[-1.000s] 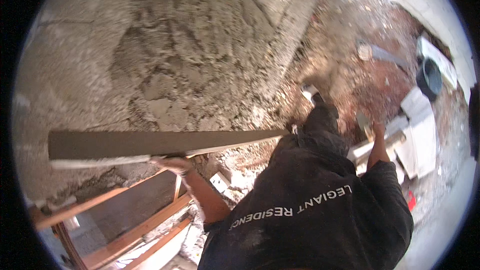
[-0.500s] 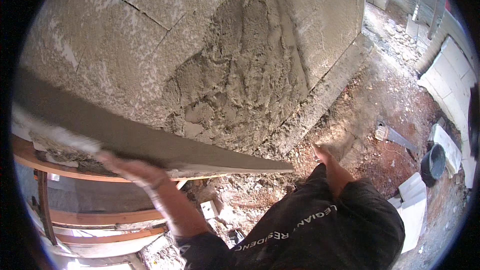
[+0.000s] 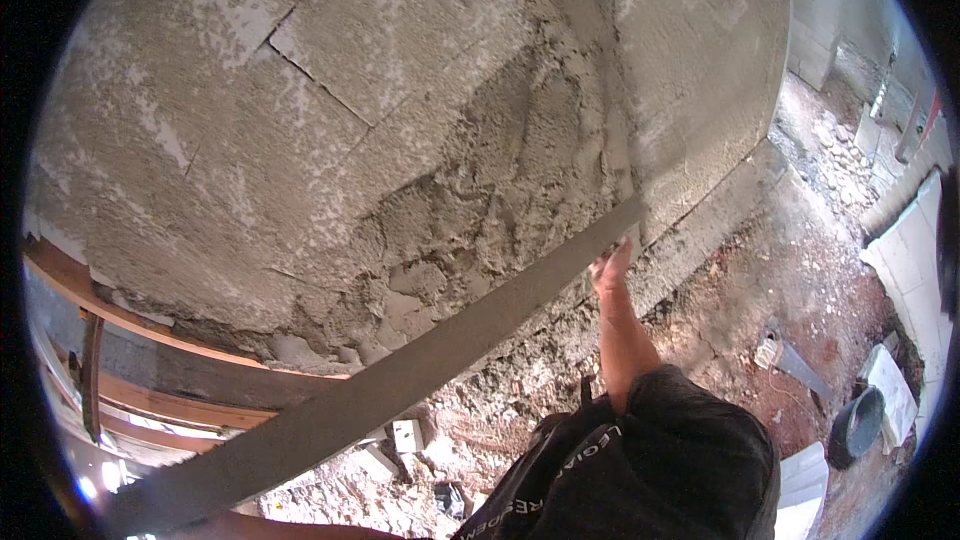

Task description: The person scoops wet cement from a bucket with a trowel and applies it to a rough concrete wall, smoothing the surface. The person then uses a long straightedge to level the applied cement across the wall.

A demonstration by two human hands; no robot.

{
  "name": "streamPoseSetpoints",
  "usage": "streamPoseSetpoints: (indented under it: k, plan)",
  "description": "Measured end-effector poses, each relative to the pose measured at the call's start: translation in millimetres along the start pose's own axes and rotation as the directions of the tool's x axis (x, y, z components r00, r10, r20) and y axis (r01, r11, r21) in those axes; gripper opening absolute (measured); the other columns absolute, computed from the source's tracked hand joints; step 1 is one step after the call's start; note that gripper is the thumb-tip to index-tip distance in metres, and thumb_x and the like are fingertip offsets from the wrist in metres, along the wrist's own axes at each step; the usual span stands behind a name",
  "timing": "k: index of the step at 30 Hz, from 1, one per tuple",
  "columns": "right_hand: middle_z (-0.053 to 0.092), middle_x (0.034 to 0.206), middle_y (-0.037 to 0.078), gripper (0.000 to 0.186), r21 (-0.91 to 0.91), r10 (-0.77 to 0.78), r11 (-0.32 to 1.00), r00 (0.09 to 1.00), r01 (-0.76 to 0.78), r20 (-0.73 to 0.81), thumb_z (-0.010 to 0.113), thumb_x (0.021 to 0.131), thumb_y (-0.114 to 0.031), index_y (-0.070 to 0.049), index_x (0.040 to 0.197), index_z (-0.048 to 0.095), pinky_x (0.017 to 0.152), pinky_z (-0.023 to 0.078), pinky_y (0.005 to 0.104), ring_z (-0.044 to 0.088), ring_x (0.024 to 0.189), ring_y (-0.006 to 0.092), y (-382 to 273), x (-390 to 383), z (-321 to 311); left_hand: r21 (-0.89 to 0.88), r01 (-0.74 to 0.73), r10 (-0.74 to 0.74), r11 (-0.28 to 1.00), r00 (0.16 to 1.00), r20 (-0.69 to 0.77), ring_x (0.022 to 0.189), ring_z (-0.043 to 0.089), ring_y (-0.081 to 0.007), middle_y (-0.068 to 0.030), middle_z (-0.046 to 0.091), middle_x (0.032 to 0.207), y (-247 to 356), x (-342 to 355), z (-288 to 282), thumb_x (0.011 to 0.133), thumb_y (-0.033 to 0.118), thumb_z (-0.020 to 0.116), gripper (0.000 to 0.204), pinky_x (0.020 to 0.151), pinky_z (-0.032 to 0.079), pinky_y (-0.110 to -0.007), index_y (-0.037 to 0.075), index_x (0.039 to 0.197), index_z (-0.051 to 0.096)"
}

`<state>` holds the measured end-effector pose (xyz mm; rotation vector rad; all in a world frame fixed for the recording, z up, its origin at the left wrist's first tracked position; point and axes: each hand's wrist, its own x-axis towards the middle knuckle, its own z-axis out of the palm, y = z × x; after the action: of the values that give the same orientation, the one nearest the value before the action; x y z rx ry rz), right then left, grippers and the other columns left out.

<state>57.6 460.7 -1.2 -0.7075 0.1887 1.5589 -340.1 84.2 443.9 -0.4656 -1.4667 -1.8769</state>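
A long grey mortar-coated straightedge (image 3: 400, 380) slants across the view from lower left to the wall's inner corner. My right hand (image 3: 612, 265) is closed on its far right end, fingers at the lower edge. At the bottom left, my left hand (image 3: 205, 525) meets the near end; the bar and the picture edge hide its fingers. Behind the bar stands a block wall (image 3: 330, 150) with a thin grey coat. Rough, darker mortar (image 3: 520, 140) fills the area by the corner, with ridges and hollows. The bar's right end lies close to the corner's base.
Timber boards (image 3: 180, 405) run along the left below the wall. Rubble and a white block (image 3: 407, 436) lie under the bar. To the right are reddish soil, a dark bucket (image 3: 856, 428), pale slabs (image 3: 890, 390) and a grey tool-like piece (image 3: 800, 370).
The straightedge has swung: its right end rose to the wall corner and its left end dropped toward me. My right hand moved up onto it; my left hand went down to the bottom edge.
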Motion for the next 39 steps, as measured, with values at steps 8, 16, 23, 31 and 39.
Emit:
streamPoseSetpoints:
  k: [8,16,23,31,39]
  plan:
    - [0.055,0.103,0.003,0.046,0.203,-0.397,0.918,0.819,0.342,0.414,0.044,0.083,-0.044,-0.007,0.110,0.048,0.079,0.041,0.0355,0.052,0.089,0.0211,-106.0,-14.8,141.0,-0.082,0.364,-0.365,0.928,0.931,0.005,0.106,0.046,-0.0311,-0.0194,0.046,0.116,-158.7,38.8,-52.4,0.084,0.052,0.039,0.061,0.092,0.038,-0.048,0.000,0.117,0.043]
    - [0.050,0.115,0.017,0.072,-0.339,-0.748,0.512,0.604,0.789,0.275,0.056,0.078,-0.047,0.009,0.121,0.042,0.087,0.040,0.0377,0.048,0.105,0.0273,-130.0,-83.0,313.6,-0.508,0.707,-0.342,0.491,0.693,0.634,0.103,0.050,-0.0309,-0.0163,0.050,0.112,-265.0,11.6,3.7,0.082,0.045,0.047,0.051,0.090,0.041,-0.049,0.002,0.109,0.048]
    - [0.049,0.122,0.010,0.046,-0.469,-0.668,0.373,0.583,0.800,0.463,0.041,0.088,-0.035,-0.008,0.126,0.043,0.091,0.037,0.0375,0.047,0.109,0.0235,-129.1,-59.4,360.3,-0.229,0.808,-0.678,0.542,0.582,0.449,0.095,0.052,-0.0341,-0.0181,0.043,0.120,-302.1,10.8,89.1,0.080,0.046,0.054,0.063,0.079,0.046,-0.046,0.004,0.123,0.036]
    - [0.052,0.115,0.014,0.060,-0.380,-0.649,0.519,0.642,0.766,0.409,0.054,0.080,-0.042,-0.002,0.123,0.043,0.089,0.040,0.0417,0.049,0.104,0.0267,-124.8,-48.8,373.5,-0.115,0.814,-0.801,0.569,0.580,0.146,0.080,0.054,-0.0296,-0.0183,0.047,0.105,-377.0,52.2,92.4,0.072,0.060,0.058,0.073,0.063,0.050,-0.039,-0.001,0.110,0.044]
    - [0.053,0.111,0.016,0.059,-0.394,-0.858,0.401,0.490,0.827,0.156,0.063,0.075,-0.034,0.009,0.112,0.049,0.083,0.044,0.0409,0.054,0.093,0.0262,-8.1,-100.4,350.5,0.050,0.709,-0.701,0.703,0.679,0.219,0.104,0.046,-0.0289,-0.0098,0.039,0.127,-390.0,101.3,74.7,0.075,0.065,0.047,0.073,0.061,0.046,-0.038,0.015,0.127,0.035]
